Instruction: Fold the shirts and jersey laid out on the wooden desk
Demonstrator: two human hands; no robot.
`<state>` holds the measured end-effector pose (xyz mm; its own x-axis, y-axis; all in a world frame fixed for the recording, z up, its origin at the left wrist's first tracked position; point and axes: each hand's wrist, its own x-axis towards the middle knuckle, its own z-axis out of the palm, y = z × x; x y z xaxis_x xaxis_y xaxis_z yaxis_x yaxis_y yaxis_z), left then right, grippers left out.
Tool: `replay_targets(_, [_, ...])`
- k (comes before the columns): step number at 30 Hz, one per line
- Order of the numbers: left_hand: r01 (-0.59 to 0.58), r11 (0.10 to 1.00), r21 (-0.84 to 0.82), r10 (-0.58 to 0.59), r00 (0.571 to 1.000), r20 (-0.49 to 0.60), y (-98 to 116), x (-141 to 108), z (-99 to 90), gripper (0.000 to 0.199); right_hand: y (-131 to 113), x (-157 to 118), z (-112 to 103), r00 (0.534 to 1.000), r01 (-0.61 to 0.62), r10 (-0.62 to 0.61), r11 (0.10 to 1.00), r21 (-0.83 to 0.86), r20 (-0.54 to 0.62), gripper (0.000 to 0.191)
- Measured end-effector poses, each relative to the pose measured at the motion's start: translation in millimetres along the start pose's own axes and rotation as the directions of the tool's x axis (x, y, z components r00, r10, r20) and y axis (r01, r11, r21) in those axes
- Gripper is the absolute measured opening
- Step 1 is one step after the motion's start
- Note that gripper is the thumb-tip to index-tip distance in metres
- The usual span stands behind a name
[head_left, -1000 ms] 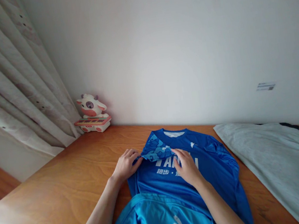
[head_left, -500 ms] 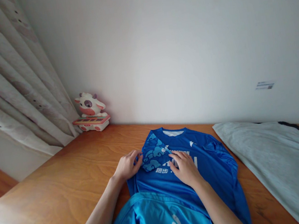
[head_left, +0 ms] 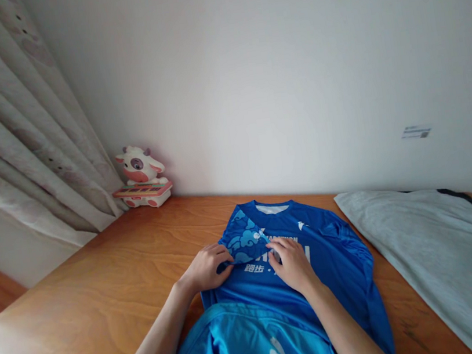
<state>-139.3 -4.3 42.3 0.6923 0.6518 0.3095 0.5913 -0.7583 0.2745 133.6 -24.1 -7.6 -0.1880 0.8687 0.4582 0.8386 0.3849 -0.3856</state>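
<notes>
A dark blue shirt (head_left: 252,289) with white print lies front up, its collar toward the wall. Its left sleeve (head_left: 244,237), patterned with light blue clouds, is folded across the chest. My left hand (head_left: 209,267) pinches the sleeve's lower left edge. At the sleeve's right end, my right hand (head_left: 291,263) has thumb and fingers closed on the cuff over the print. A lighter blue garment (head_left: 250,339) with a white logo covers the shirt's lower part, under my right forearm.
The wooden surface (head_left: 142,260) meets a pale wall behind. A cow toy with a keyboard (head_left: 142,178) stands at the back left by a curtain (head_left: 13,126). Grey cloth (head_left: 439,248) lies at the right.
My left hand has moved slightly right and down along the sleeve's edge, and the sleeve's lower edge has shifted up a little. My right hand has stayed nearly in place.
</notes>
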Motion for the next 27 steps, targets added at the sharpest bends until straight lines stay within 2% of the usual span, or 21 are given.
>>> replay_targets(4, [0.129, 0.984, -0.126, -0.144, 0.983, -0.117, -1.8, 0.6, 4.0, 0.027, 4.4, 1.2, 5.5, 0.998, 0.005, -0.002, 0.999, 0.037, -0.060, 0.029])
replay_targets(6, [0.187, 0.955, -0.229, -0.215, 0.971, -0.102, -1.8, -1.5, 6.4, 0.029, 6.4, 1.3, 8.1, 0.993, 0.005, 0.000, 0.999, 0.042, -0.120, 0.031])
replay_targets(9, [0.192, 0.946, -0.263, -0.220, 0.972, -0.084, -0.8, -3.9, 10.9, 0.030, 7.4, 0.8, 8.9, 0.986, -0.025, 0.029, 0.999, 0.024, -0.163, 0.031])
replay_targets(12, [0.157, 0.969, -0.190, -0.192, 0.964, -0.186, -2.3, 6.3, 13.6, 0.028, 5.3, -0.1, 6.2, 0.992, -0.048, 0.047, 0.999, 0.000, -0.118, 0.026])
replay_targets(13, [0.175, 0.970, -0.171, -0.210, 0.954, -0.213, -4.1, 14.8, 13.7, 0.027, 4.2, -0.3, 5.0, 0.994, -0.051, 0.050, 0.999, -0.010, -0.093, 0.025])
replay_targets(15, [0.265, 0.957, -0.118, -0.284, 0.939, -0.195, -10.3, 40.3, 13.2, 0.028, 2.0, -0.3, 2.5, 0.997, -0.058, 0.057, 0.998, -0.026, -0.046, 0.026])
replay_targets(17, [0.365, 0.931, -0.023, -0.366, 0.927, -0.088, -20.6, 73.1, 12.0, 0.034, 0.5, -0.1, 0.7, 0.997, -0.070, 0.069, 0.997, -0.030, -0.014, 0.026])
replay_targets(18, [0.376, 0.926, 0.008, -0.375, 0.925, -0.060, -27.3, 89.9, 11.5, 0.036, 0.0, 0.0, 0.1, 0.997, -0.077, 0.077, 0.997, -0.029, -0.004, 0.027])
replay_targets(22, [0.355, 0.929, 0.106, -0.359, 0.933, 0.019, -59.5, 141.8, 12.9, 0.041, -0.9, -0.3, -1.0, 0.994, -0.104, 0.104, 0.994, -0.013, 0.015, 0.030])
replay_targets(27, [0.310, 0.930, 0.196, -0.339, 0.931, 0.137, -90.2, 166.1, 24.9, 0.048, -2.5, 0.2, -2.0, 0.991, -0.130, 0.128, 0.991, 0.030, 0.043, 0.032])
